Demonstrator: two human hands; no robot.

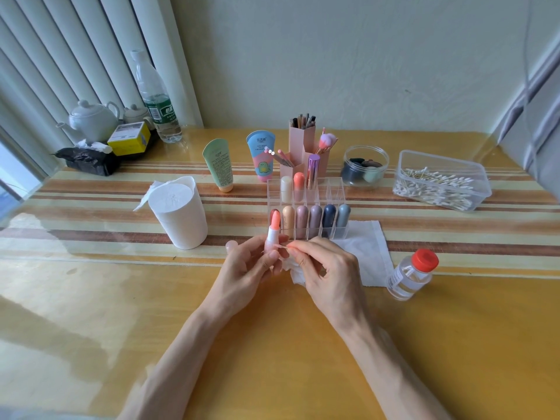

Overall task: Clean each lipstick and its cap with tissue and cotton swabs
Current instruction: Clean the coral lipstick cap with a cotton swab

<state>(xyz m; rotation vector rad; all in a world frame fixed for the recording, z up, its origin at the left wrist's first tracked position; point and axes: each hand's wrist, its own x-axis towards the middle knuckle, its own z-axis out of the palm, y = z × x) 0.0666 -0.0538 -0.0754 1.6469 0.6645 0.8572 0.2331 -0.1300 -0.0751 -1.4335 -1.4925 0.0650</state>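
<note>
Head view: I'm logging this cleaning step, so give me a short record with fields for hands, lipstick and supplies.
left hand: holds the uncapped coral lipstick upright
right hand: pinches a thin cotton swab beside the lipstick's tube, crumpled tissue beneath
organizer: clear, capped lipsticks in two rows, behind the hands
supplies: swab box far right, tissue roll left, red-capped bottle right

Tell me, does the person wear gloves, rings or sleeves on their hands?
No. The left hand and right hand are bare, with no gloves, rings or watch. Both arms show no sleeves right down to the picture's edge.
</note>
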